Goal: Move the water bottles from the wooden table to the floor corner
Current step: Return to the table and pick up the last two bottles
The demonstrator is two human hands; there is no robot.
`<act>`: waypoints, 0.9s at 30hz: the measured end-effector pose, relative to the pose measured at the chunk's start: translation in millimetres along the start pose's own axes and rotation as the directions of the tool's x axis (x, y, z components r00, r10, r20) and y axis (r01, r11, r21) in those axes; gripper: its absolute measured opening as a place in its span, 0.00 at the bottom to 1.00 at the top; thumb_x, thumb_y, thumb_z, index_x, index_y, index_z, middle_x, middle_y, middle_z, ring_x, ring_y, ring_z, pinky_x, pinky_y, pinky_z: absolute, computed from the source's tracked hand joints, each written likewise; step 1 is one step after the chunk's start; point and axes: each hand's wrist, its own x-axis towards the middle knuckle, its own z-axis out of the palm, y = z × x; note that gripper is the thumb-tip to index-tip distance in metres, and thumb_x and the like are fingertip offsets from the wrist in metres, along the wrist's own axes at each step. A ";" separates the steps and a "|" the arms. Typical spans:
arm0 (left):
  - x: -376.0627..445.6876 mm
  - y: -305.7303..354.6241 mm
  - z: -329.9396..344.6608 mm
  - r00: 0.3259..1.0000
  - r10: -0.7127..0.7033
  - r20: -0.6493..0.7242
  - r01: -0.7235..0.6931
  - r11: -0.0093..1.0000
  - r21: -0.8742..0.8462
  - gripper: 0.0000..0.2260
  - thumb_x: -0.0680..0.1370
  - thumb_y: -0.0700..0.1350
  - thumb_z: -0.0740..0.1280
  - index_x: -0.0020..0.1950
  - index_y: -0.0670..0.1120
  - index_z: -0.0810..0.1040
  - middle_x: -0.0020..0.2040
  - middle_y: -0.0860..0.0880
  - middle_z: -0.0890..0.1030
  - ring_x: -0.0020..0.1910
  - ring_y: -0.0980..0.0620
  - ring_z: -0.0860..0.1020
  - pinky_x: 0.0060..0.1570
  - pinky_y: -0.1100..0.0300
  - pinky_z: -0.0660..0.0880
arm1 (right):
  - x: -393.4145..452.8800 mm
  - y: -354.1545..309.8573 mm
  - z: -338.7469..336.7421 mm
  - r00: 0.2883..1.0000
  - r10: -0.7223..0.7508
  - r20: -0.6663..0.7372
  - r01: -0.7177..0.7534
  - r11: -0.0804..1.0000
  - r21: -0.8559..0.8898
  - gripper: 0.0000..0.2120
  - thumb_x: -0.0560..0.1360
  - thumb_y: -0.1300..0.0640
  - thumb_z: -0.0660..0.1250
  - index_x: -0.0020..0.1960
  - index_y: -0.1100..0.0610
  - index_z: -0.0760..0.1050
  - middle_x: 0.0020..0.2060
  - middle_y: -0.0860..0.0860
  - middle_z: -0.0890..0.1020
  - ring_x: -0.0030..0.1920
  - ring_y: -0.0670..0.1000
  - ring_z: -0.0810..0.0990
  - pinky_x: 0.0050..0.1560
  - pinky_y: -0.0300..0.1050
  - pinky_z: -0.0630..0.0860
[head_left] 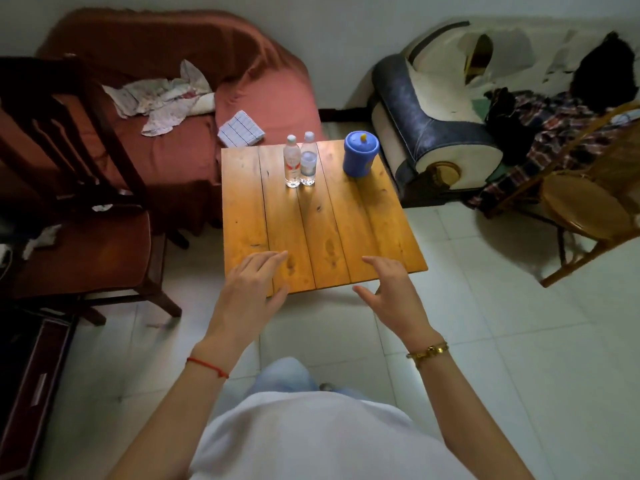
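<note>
From the head camera, you're standing at the near edge of the square orange-brown plank wooden table (322, 237), and both hands are out in front of you with nothing in them: your left hand (247, 289) hovers over the near-left part of the top with fingers spread and loose, and your right hand (391, 292) hangs at the near edge, fingers apart, thumb out to the side. The two clear plastic water bottles, the red-labelled one (292, 161) and the pale-labelled one (308, 159), stand upright at twelve o'clock from your hands, at the far side of the table, touching or so nearly touching I can't tell which. That's your first risk: closing on one may knock the other, and a tall, narrow bottle tips easily and could roll off the far edge toward the red-covered sofa (166, 133). The round blue plastic lidded container (360, 154) sits at two o'clock, near the far right corner, so a wide sweep with your right arm could clip it. It's a long lean across the whole top, and your weight on the near edge might rock the table. The floor corner itself isn't clearly identifiable here, so I'd judge you need to look before carrying, with the dark wooden chair (69, 161) at nine o'clock and the rattan chair (585, 209) at three crowding the white tiled floor (485, 341).
</note>
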 end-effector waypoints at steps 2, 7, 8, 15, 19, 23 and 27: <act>19.8 0.5 3.7 1.000 -0.021 0.000 0.021 1.000 0.004 0.24 0.74 0.47 0.70 0.70 0.47 0.70 0.64 0.50 0.75 0.66 0.52 0.71 0.66 0.55 0.68 | 24.6 6.2 -0.1 0.999 -0.024 0.023 0.024 1.000 -0.001 0.27 0.72 0.51 0.71 0.68 0.54 0.68 0.62 0.50 0.76 0.65 0.50 0.70 0.65 0.42 0.67; 69.9 -8.1 13.9 0.999 -0.054 -0.002 0.054 0.999 0.003 0.24 0.75 0.48 0.69 0.70 0.48 0.70 0.64 0.50 0.75 0.66 0.53 0.71 0.66 0.57 0.67 | 81.0 17.9 6.2 0.997 -0.065 0.048 0.066 0.998 -0.007 0.27 0.72 0.51 0.71 0.68 0.55 0.68 0.62 0.50 0.76 0.65 0.49 0.71 0.66 0.42 0.68; 81.9 -11.9 16.6 0.999 -0.052 0.005 0.052 0.999 0.012 0.24 0.75 0.48 0.69 0.70 0.48 0.70 0.64 0.51 0.75 0.66 0.53 0.70 0.66 0.59 0.65 | 93.4 20.5 8.2 0.996 -0.070 0.049 0.071 0.997 -0.006 0.27 0.72 0.51 0.71 0.68 0.55 0.69 0.62 0.50 0.76 0.65 0.49 0.71 0.65 0.42 0.68; 174.3 -44.4 24.3 0.997 -0.079 0.011 0.079 0.996 0.030 0.25 0.75 0.49 0.68 0.71 0.50 0.67 0.65 0.52 0.74 0.66 0.54 0.70 0.66 0.60 0.62 | 186.6 25.5 18.6 0.994 -0.077 0.078 0.077 0.997 -0.004 0.27 0.73 0.50 0.70 0.69 0.53 0.68 0.63 0.49 0.75 0.65 0.47 0.70 0.65 0.40 0.67; 219.6 -63.9 23.7 0.996 -0.092 0.014 0.092 0.995 0.036 0.25 0.75 0.49 0.68 0.72 0.50 0.67 0.66 0.52 0.74 0.67 0.54 0.70 0.66 0.60 0.63 | 236.2 20.7 22.1 0.995 -0.073 0.073 0.073 0.997 0.007 0.27 0.73 0.50 0.70 0.69 0.53 0.67 0.63 0.49 0.75 0.66 0.47 0.69 0.65 0.40 0.67; 256.2 -79.7 21.4 0.996 -0.083 0.016 0.082 0.996 0.033 0.26 0.76 0.48 0.68 0.72 0.49 0.66 0.66 0.51 0.74 0.67 0.53 0.70 0.67 0.56 0.67 | 277.2 13.3 26.2 0.996 -0.062 0.069 0.061 0.998 0.018 0.27 0.73 0.50 0.70 0.69 0.53 0.67 0.63 0.49 0.75 0.66 0.47 0.69 0.66 0.41 0.68; 288.5 -95.2 18.7 0.996 -0.086 0.022 0.085 0.995 0.047 0.26 0.75 0.48 0.68 0.72 0.49 0.66 0.66 0.50 0.74 0.66 0.52 0.70 0.66 0.55 0.67 | 316.0 6.5 27.4 0.995 -0.069 0.076 0.069 0.998 0.008 0.27 0.73 0.50 0.70 0.69 0.54 0.67 0.63 0.50 0.75 0.66 0.48 0.69 0.66 0.42 0.68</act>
